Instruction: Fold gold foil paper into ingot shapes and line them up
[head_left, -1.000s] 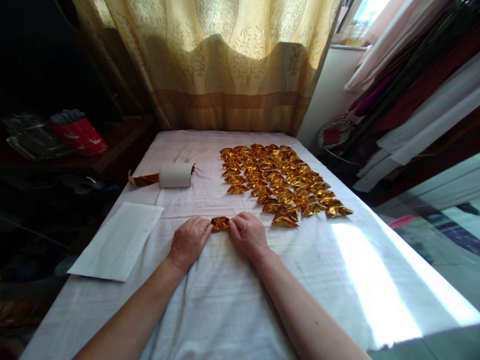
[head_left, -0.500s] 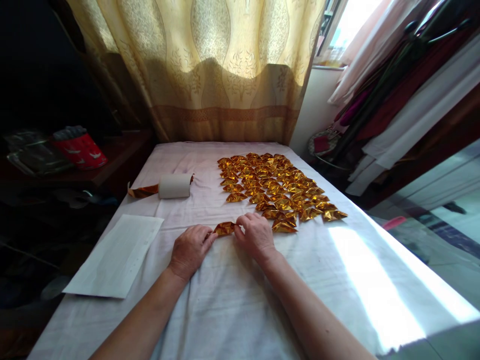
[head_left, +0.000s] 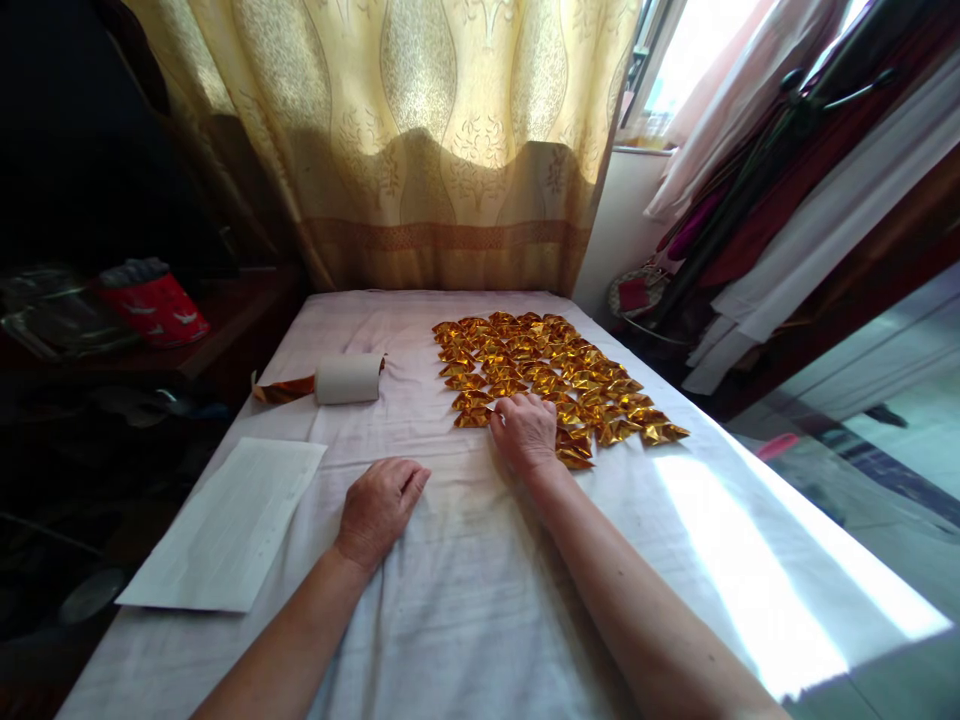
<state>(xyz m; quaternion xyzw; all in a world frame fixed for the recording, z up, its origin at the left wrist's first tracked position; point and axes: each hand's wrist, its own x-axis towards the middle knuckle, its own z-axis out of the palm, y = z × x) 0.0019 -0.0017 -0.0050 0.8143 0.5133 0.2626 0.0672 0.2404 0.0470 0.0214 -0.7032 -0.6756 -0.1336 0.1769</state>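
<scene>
Several folded gold foil pieces point(head_left: 540, 370) lie in rows on the white cloth of the table point(head_left: 465, 590). My right hand point(head_left: 529, 432) rests at the near left edge of these rows, fingers pinched on one folded gold piece point(head_left: 474, 419) as it lies on the cloth. My left hand point(head_left: 381, 505) lies flat on the cloth nearer to me, fingers loosely apart, holding nothing.
A white roll with a gold foil tail point(head_left: 346, 379) lies at the table's left. A white paper sheet point(head_left: 232, 520) sits at the near left edge. A yellow curtain point(head_left: 420, 150) hangs behind. Hanging clothes point(head_left: 810, 170) are at the right, dark clutter with a red item point(head_left: 156, 305) at the left.
My right hand carried the folded gold piece forward from between both hands to the near left end of the rows. My left hand let go and stayed on the cloth.
</scene>
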